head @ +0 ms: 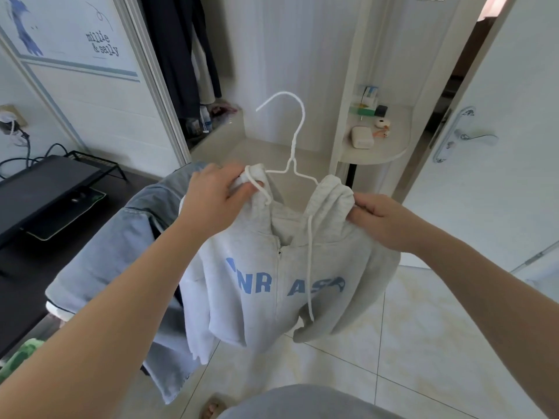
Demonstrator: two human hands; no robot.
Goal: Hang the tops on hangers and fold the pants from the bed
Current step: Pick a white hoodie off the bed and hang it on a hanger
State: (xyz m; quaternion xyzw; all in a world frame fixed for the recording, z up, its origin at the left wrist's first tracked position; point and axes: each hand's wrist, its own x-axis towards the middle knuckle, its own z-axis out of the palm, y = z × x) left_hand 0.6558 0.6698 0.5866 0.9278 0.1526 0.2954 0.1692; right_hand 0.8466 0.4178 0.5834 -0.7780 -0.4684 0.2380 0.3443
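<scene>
Head cam: both hands up in front of me, holding the grey zip hoodie (266, 285) in the air over the tiled floor (402, 343).

- Left hand (216, 196): fingers curled, gripping the hoodie's neck edge on my left, with a white cord looped right at the fingertips. Can't tell if that loop is drawstring or hanger wire.
- Right hand (382, 222): pinching the bunched hood fabric on my right.
- White wire hanger (292, 143): hook upright and above the hoodie, both arms running down into the neck opening. Arm ends are hidden under the cloth.
- Hoodie front faces me, zip closed partway, blue lettering across the chest, one drawstring (309, 267) hanging down the front.
- A denim garment (121, 252) hangs just beside and under my left forearm; can't see what carries it.

Around: open wardrobe (184, 65) with dark clothes ahead-left, rounded shelf (387, 152) with small items ahead-right, door handle (475, 137) at right, dark tabletop (21, 285) at left.
</scene>
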